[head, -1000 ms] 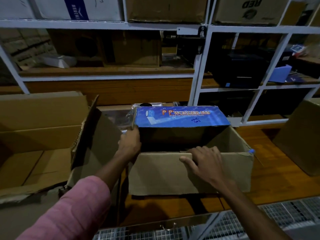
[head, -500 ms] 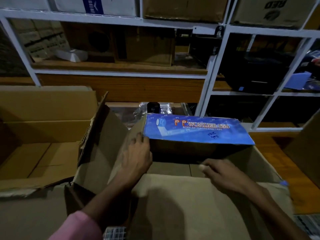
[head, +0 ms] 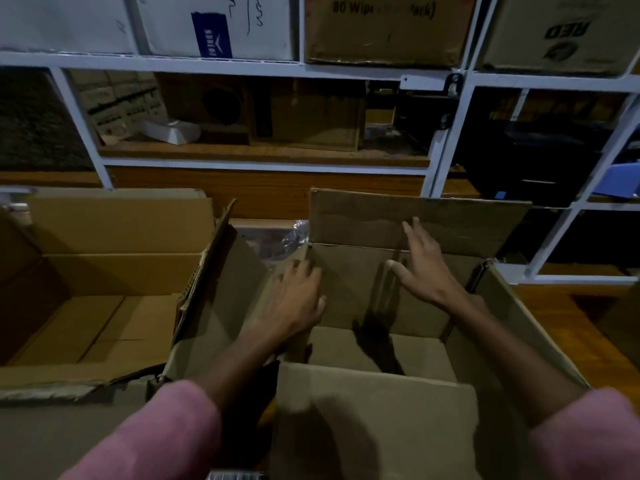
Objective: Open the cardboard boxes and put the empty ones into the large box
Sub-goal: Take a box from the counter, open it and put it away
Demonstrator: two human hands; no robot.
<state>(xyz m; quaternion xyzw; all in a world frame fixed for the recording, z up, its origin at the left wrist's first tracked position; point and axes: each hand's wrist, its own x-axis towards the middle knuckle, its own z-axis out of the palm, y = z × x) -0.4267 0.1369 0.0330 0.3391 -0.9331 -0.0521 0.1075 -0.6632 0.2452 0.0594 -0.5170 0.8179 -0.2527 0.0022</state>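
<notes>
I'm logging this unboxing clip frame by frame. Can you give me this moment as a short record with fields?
Setting: white metal shelving stocked with cartons
Box in work: open brown cardboard box, flaps up, nothing visible inside
Left hand: fingers spread, on the box's left inner wall, no grip
Right hand: fingers straight, against the far wall, no grip
Large box: big open brown carton to the left, floor bare where visible

Matt brown cardboard boxes (head: pixel 381 292) — white-painted metal shelving (head: pixel 443 140) — glossy grained wood boards (head: pixel 263 188).
</notes>
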